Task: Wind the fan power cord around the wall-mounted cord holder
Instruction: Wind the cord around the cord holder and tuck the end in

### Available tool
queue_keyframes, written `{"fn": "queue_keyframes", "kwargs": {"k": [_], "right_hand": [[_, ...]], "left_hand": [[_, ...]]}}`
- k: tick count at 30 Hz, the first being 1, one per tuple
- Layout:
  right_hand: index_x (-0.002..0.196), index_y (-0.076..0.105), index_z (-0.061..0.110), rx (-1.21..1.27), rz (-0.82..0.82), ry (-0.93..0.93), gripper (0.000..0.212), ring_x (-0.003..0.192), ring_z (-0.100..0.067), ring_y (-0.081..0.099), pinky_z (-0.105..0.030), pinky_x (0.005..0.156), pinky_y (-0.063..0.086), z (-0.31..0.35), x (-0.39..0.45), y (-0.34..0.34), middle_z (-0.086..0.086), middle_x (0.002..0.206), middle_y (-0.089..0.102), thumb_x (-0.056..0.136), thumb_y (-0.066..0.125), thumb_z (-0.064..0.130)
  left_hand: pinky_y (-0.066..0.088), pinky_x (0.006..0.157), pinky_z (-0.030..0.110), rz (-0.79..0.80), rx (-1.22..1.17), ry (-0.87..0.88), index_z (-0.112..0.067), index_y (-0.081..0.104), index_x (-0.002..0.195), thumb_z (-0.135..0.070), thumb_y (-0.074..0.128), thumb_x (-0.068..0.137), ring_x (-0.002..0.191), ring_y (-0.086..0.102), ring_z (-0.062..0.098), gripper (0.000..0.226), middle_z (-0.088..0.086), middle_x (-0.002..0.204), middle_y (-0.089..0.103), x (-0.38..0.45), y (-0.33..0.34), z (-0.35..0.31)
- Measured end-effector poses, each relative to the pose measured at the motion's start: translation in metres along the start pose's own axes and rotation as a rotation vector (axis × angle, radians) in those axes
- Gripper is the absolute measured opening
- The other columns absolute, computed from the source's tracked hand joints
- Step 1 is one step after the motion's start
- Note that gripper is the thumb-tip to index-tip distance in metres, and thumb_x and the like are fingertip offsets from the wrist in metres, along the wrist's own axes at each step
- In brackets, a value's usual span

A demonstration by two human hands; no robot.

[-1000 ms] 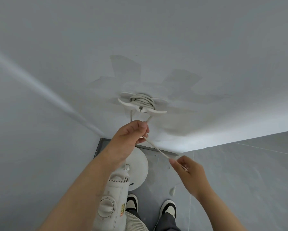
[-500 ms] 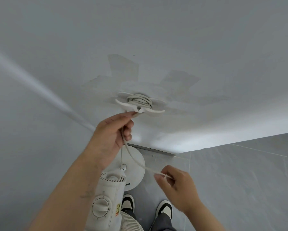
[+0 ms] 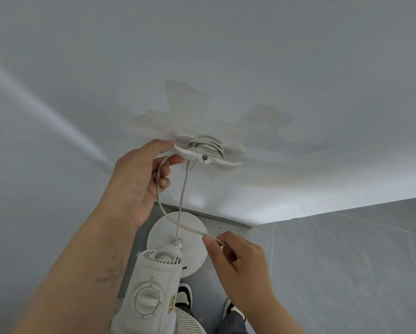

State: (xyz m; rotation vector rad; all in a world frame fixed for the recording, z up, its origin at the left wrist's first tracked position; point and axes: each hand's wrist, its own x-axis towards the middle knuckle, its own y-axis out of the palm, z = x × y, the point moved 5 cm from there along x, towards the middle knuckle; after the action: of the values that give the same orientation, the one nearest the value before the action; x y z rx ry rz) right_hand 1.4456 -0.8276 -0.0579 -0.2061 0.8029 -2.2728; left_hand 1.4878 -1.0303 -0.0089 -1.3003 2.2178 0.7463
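We have brought our left hand (image 3: 139, 179) up and to the left of where it was a second ago: then it sat just under the cord holder (image 3: 208, 153), now its index fingertip touches the holder's left wing, with the cord (image 3: 159, 186) running across the loosely curled fingers. Whether those fingers truly grip the cord or only guide it, we cannot tell. Our right hand (image 3: 238, 263) has dropped lower and pinches the cord between thumb and forefinger, so the stretch between our hands, which was straight, now hangs in a slack curve (a loop in the making).

Several turns already lie around the holder's hub on the wall (image 3: 298, 68), above and to the right of the left hand. A second strand drops from the holder straight to the fan (image 3: 154, 285) below our hands. We judge the winding well along, and the slack reads as cord being fed for one more turn over the left wing.
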Motion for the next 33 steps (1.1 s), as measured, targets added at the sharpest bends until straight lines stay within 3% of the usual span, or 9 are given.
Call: {"fn": "queue_keyframes", "kwargs": {"k": [3,7,11,17,22,24,27,30,33], "right_hand": [[0.054,0.040,0.046,0.037,0.004,0.019,0.037,0.044,-0.009,0.035,-0.015,0.046,0.027,0.007,-0.002,0.001,0.012,0.046,0.039,0.084,0.047,0.066],[0.054,0.043,0.042,0.148,0.014,0.062,0.036,0.043,-0.008,0.032,-0.014,0.047,0.026,0.016,-0.005,0.000,0.011,0.045,0.037,0.083,0.052,0.060],[0.061,0.061,0.018,0.359,0.076,0.166,0.039,0.044,-0.006,0.032,-0.016,0.046,0.028,0.026,-0.006,0.001,0.010,0.044,0.038,0.083,0.062,0.050],[0.076,0.071,0.017,0.484,0.235,0.193,0.019,0.044,-0.003,0.036,-0.015,0.048,0.031,0.052,-0.002,-0.002,0.013,0.045,0.043,0.091,0.063,0.026],[0.080,0.069,0.023,0.512,0.255,0.160,0.010,0.048,-0.003,0.039,-0.015,0.050,0.033,0.066,0.007,-0.008,0.009,0.054,0.050,0.089,0.065,0.026],[0.079,0.071,0.026,0.516,0.231,0.130,0.009,0.048,-0.002,0.041,-0.013,0.050,0.033,0.071,0.013,-0.017,0.012,0.054,0.052,0.087,0.068,0.026],[0.079,0.073,0.030,0.520,0.152,0.071,0.006,0.047,-0.002,0.041,-0.016,0.048,0.036,0.075,0.020,-0.034,0.008,0.054,0.056,0.084,0.070,0.028],[0.078,0.074,0.028,0.528,-0.036,0.020,0.011,0.046,-0.001,0.039,-0.010,0.047,0.035,0.075,0.027,-0.061,0.001,0.054,0.058,0.082,0.069,0.037],[0.076,0.073,0.027,0.510,-0.273,0.056,0.013,0.043,-0.004,0.036,-0.008,0.044,0.032,0.068,0.034,-0.093,0.013,0.045,0.049,0.082,0.067,0.037]], "left_hand": [[0.034,0.046,0.017,-0.047,0.061,0.080,-0.011,0.070,0.087,-0.020,0.067,0.084,0.053,0.045,0.006,0.010,0.002,0.065,0.068,-0.003,0.004,-0.004],[0.035,0.045,0.021,-0.161,0.178,0.189,0.001,0.064,0.109,-0.024,0.070,0.065,0.054,0.048,0.010,0.051,-0.002,0.065,0.065,0.001,0.003,-0.010],[0.038,0.049,0.023,-0.200,0.337,0.268,0.000,0.064,0.106,-0.025,0.070,0.056,0.054,0.051,0.009,0.056,0.007,0.083,0.067,0.001,0.003,-0.024],[0.041,0.057,0.015,-0.323,0.668,0.533,-0.025,0.050,0.090,-0.018,0.069,0.076,0.059,0.057,-0.006,0.024,-0.011,0.077,0.069,-0.020,0.013,-0.036],[0.049,0.075,0.042,-0.313,1.029,0.837,-0.020,0.049,0.095,-0.019,0.058,0.084,0.076,0.062,0.025,0.014,-0.001,0.084,0.067,-0.046,0.030,-0.040],[0.050,0.073,0.038,-0.277,1.037,0.834,-0.020,0.051,0.095,-0.023,0.059,0.085,0.073,0.062,0.021,0.013,-0.004,0.084,0.067,-0.051,0.032,-0.041],[0.043,0.058,0.014,-0.174,0.867,0.695,-0.024,0.053,0.094,-0.034,0.057,0.087,0.067,0.061,0.006,0.012,-0.013,0.079,0.068,-0.053,0.024,-0.041],[0.039,0.053,0.017,-0.062,0.690,0.629,-0.033,0.050,0.088,-0.046,0.044,0.087,0.067,0.063,0.014,0.015,-0.006,0.084,0.072,-0.053,0.019,-0.041],[0.039,0.058,0.005,-0.012,0.642,0.614,-0.037,0.048,0.090,-0.054,0.039,0.088,0.068,0.065,0.006,0.019,-0.016,0.094,0.072,-0.051,0.017,-0.038]]}}
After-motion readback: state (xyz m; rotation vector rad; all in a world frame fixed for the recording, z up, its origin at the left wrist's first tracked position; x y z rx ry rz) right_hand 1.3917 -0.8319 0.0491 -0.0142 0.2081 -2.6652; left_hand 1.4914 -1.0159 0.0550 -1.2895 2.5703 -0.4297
